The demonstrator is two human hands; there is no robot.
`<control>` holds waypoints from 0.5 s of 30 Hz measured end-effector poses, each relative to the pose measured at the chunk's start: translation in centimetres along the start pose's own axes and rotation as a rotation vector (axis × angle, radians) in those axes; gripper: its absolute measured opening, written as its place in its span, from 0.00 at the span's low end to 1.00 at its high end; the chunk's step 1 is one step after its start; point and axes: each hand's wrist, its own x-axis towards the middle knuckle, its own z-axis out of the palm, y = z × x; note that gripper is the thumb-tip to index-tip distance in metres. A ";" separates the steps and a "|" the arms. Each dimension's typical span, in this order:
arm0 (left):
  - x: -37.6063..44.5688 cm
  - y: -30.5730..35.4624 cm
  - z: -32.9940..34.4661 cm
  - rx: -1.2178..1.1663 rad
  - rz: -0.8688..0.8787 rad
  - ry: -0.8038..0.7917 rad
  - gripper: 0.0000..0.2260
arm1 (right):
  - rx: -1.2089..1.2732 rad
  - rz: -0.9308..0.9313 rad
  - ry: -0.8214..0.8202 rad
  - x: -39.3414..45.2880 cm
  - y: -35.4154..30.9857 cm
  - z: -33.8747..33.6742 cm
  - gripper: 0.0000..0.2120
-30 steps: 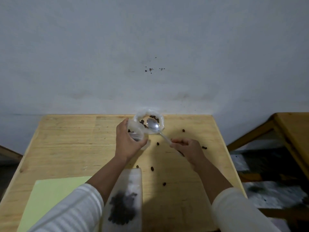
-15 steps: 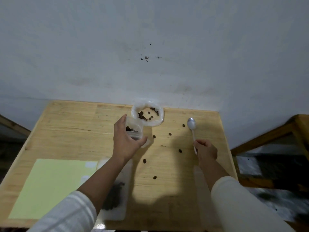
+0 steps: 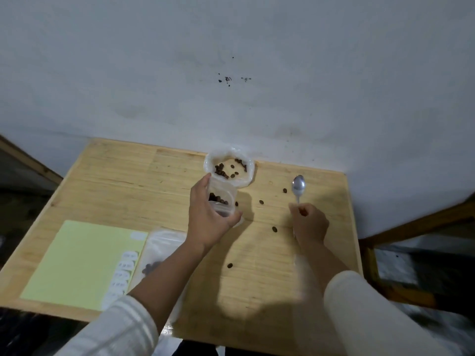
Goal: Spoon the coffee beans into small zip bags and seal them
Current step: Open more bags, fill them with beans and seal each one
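Left hand (image 3: 208, 222) wraps a small clear zip bag (image 3: 223, 200), held upright with the mouth open; thumb on the near side, fingers round the far side, grip pressed onto the plastic. A few coffee beans (image 3: 218, 199) sit inside the held bag, just above the fingers.

Right hand (image 3: 309, 223) is curled closed round the handle of a metal spoon (image 3: 298, 186), pinching it low. The bowl points away from the person and rests on or just over the worktop (image 3: 123, 181) (cannot tell which). Spoon bowl looks empty. Spoon is well apart from the held bag, to its right.

Source bag (image 3: 231, 168), a clear plastic bag with its rim rolled open, stands at the far edge of the worktop, touching or just behind the held zip bag. It has scattered beans in it, mostly along the left and far side.

Loose beans (image 3: 261, 201) lie on the bare wood between the two hands, one (image 3: 284, 190) just left of the spoon bowl, one (image 3: 274, 229) beside the right wrist, one (image 3: 229, 265) nearer the person.

Under the left forearm lies a flat filled zip bag (image 3: 159, 253) with dark beans showing. Left of it a pale green sheet (image 3: 77, 260) with a column of white labels (image 3: 123, 273) along its right edge. Both sleeves are white.
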 end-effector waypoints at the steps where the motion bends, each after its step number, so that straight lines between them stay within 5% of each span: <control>1: -0.1 0.2 0.0 0.004 0.016 0.000 0.46 | 0.045 -0.049 -0.039 -0.3 -1.2 0.0 0.14; 7: -0.5 2.1 -0.3 -0.047 0.085 -0.031 0.47 | 0.317 -0.245 -0.625 -3.2 -9.3 -1.2 0.08; 15: 0.0 3.1 -5.4 -0.116 0.079 -0.118 0.53 | 0.050 -0.366 -0.537 -5.4 -15.2 -1.1 0.07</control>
